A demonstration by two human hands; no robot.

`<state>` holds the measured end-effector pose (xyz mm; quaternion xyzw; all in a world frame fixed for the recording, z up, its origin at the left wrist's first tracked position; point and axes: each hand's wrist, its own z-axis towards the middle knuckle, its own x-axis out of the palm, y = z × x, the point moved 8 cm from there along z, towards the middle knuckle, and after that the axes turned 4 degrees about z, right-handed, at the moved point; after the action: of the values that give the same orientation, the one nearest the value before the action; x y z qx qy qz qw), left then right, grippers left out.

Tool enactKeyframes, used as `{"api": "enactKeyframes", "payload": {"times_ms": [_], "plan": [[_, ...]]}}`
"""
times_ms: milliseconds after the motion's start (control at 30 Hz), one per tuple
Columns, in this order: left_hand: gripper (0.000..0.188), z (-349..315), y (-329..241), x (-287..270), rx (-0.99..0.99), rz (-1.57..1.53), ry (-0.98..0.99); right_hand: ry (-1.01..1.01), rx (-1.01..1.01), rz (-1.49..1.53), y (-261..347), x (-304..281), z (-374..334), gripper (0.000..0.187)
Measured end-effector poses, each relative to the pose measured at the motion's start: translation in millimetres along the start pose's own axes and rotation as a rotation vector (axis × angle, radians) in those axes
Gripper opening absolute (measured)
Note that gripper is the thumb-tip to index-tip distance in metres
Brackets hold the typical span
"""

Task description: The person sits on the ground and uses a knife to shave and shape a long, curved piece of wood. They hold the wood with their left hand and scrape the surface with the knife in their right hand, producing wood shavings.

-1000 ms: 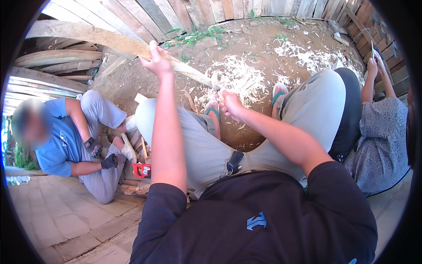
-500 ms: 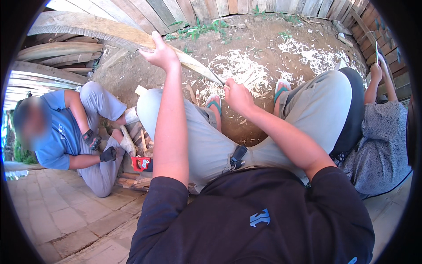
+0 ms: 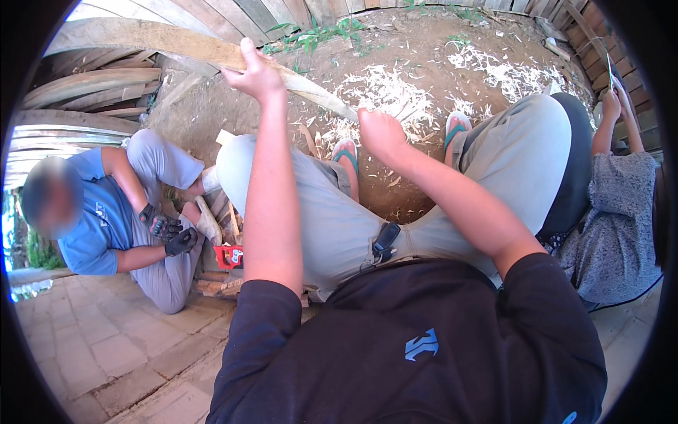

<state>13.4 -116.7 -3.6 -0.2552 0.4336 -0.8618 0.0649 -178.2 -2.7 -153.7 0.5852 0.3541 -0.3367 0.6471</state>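
A long pale wooden plank (image 3: pixel 162 44) runs from the upper left toward the middle, narrowing at its near end. My left hand (image 3: pixel 256 76) grips it partway along, thumb raised on its upper side and fingers around its edge. My right hand (image 3: pixel 381 134) is closed in a fist at the plank's narrow end. The thin dark-bladed knife it holds is mostly hidden now behind the hand and the wood. Pale shavings (image 3: pixel 392 95) lie on the dirt beyond my right hand.
At left sits a person in a blue shirt (image 3: pixel 99 212) wearing dark gloves. A red-handled saw (image 3: pixel 229 256) lies on wood scraps beside my leg. Another person in grey patterned clothes (image 3: pixel 614 212) sits at right. Stacked boards (image 3: pixel 92 81) stand at far left.
My right hand has moved slightly up and closer against the plank's end, covering the dark blade seen before. My left hand keeps its grip, shifted slightly. The gloved person's hands have come together.
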Motion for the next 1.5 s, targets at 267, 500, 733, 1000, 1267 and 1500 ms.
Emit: {"api": "enactKeyframes", "payload": {"times_ms": [267, 500, 733, 1000, 1267, 1500], "plan": [[0.028, -15, -1, 27, -0.044, -0.16, 0.23, 0.061, 0.177, -0.054, -37, -7, 12, 0.019], [0.039, -6, -1, 16, 0.01, -0.044, 0.021, 0.083, 0.231, 0.113, -11, -46, -6, 0.023], [0.072, 3, 14, -8, -0.047, 0.166, -0.189, 0.081, 0.141, 0.168, 11, -44, -17, 0.025], [0.07, 2, 6, -2, -0.012, 0.135, -0.133, 0.026, 0.023, 0.099, 26, -39, -24, 0.021], [0.06, -5, -8, 7, 0.023, 0.12, -0.129, -0.018, -0.004, 0.097, 32, -31, -22, 0.015], [0.061, 7, -7, -5, 0.103, 0.231, -0.185, -0.034, -0.052, 0.065, 39, -15, -13, 0.021]]}}
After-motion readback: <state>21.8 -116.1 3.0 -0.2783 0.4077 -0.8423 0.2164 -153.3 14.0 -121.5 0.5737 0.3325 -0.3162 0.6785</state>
